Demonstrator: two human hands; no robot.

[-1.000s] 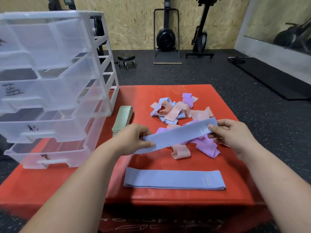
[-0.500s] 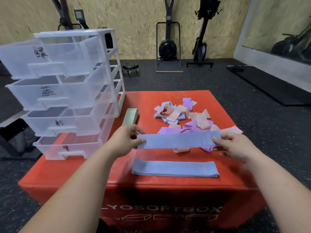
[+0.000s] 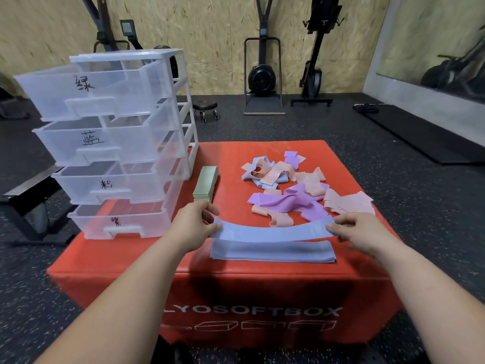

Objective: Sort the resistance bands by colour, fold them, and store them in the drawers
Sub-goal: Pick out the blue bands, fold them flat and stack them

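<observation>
I see the blue band (image 3: 273,231) stretched just above the blue stack (image 3: 273,252) at the red box (image 3: 236,279)'s near edge. My left hand (image 3: 191,227) pinches one end, my right hand (image 3: 359,229) the other. Loose bands (image 3: 288,190) lie behind; the drawer unit (image 3: 112,143) fills the left corner.

Of the person only 2 forearms and 2 hands show. The left forearm (image 3: 126,290) and the right forearm (image 3: 425,292) are bare along the whole length in view, from the lower edge of the view to the wrist (the wide lens makes them look thick near the camera and slim further off). The left hand (image 3: 195,224) and the right hand (image 3: 359,231) are bare too, the skin uncovered throughout. The nails are too small to judge.
</observation>
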